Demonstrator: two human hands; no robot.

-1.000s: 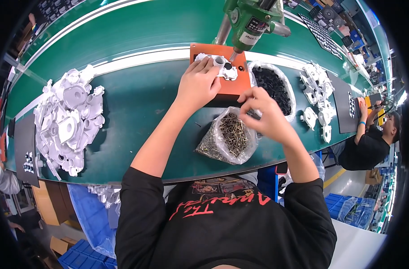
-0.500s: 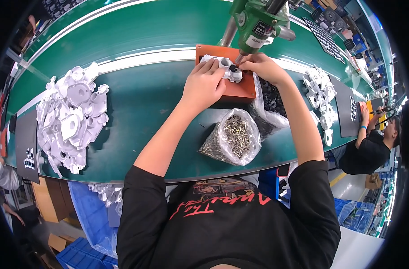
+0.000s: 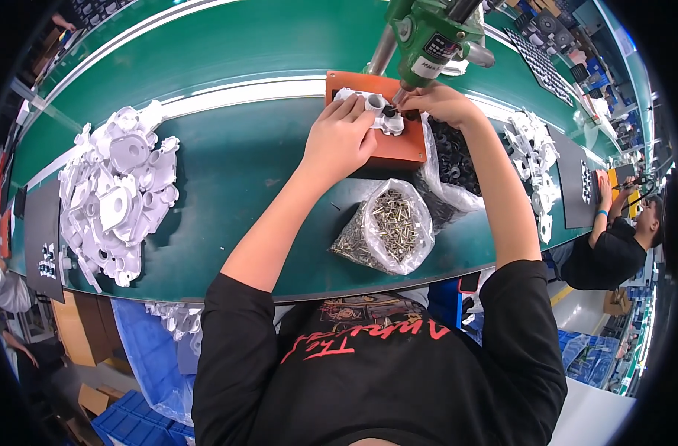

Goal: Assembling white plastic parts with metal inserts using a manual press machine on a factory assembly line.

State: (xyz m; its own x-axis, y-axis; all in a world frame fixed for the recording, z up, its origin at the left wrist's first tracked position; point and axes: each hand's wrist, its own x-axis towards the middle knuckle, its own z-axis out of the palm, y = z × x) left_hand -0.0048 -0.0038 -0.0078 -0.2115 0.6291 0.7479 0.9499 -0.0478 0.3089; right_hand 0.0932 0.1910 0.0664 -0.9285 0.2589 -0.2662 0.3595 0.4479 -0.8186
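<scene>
A white plastic part point(image 3: 392, 126) with round sockets lies on an orange fixture block point(image 3: 398, 153). My left hand point(image 3: 340, 139) grips its left side, fingers over the top and thumb along the near edge. In the part, beside a socket, sits a small black piece point(image 3: 389, 111). My right hand point(image 3: 443, 105) is at the part's right side, fingertips pinched close to the black piece and under the tip of a green machine head point(image 3: 432, 46). What those fingertips hold is too small and partly hidden to make out.
Nearest me stands a clear bag point(image 3: 427, 249) of metal screws point(image 3: 393, 224). Under my right forearm lies a bag of black plastic pieces point(image 3: 452, 160). White parts are heaped at left point(image 3: 120, 204) and right point(image 3: 534, 145). A co-worker point(image 3: 614, 253) sits at far right.
My right hand has shifted slightly right and its fingers have drawn back a little from the black piece, uncovering more of it. My left hand stays on the white part.
</scene>
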